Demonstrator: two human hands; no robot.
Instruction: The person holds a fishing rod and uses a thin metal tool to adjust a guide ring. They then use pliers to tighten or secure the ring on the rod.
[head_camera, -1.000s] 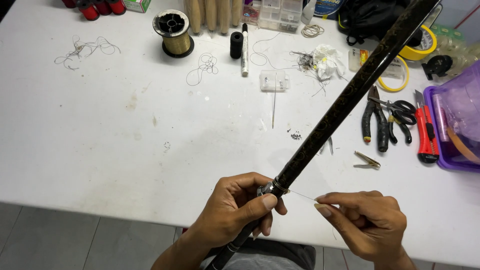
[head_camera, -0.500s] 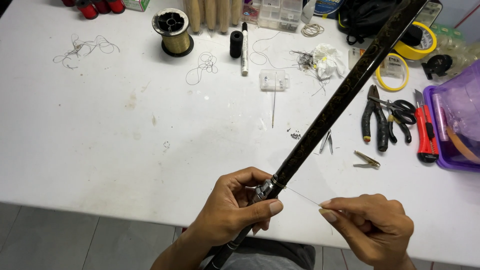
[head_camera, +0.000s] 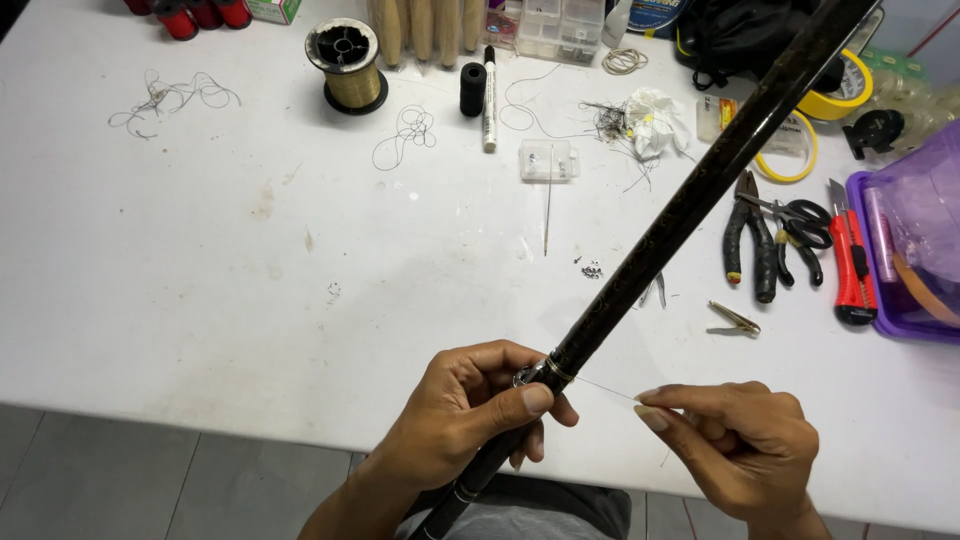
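Table (head_camera: 200, 280): we work over a white top strewn with thread scraps, with 1 gold spool (head_camera: 345, 65) at the far edge and pliers (head_camera: 748, 240), scissors (head_camera: 800, 225) and a red knife (head_camera: 850, 255) off to the right, beside a purple tray (head_camera: 880, 320).
Rod (head_camera: 690, 205): we hold the dark blank slanting up to the right, its lower end down by our lap and its upper part passing over the tools; it hangs above the table, not resting on it.
Left hand (head_camera: 470, 410): our fingers are curled snugly around the rod, thumb pressed on the small metal wrap where the thread meets the blank.
Right hand (head_camera: 740, 440): our thumb and forefinger are pinched narrow on the free end of the thread, the other fingers folded in.
Thread (head_camera: 600, 388): 1 fine strand runs nearly straight and taut from the wrap to our right pinch.
Doing it well, as we judge: we keep the thumb firmly on the wrap so the turns cannot slip, we pull the strand evenly and at right angles to the blank, and we turn the rod with the left hand rather than tug harder.
Risk, as we judge: a jerk could snap so fine a strand or loosen the wrap.
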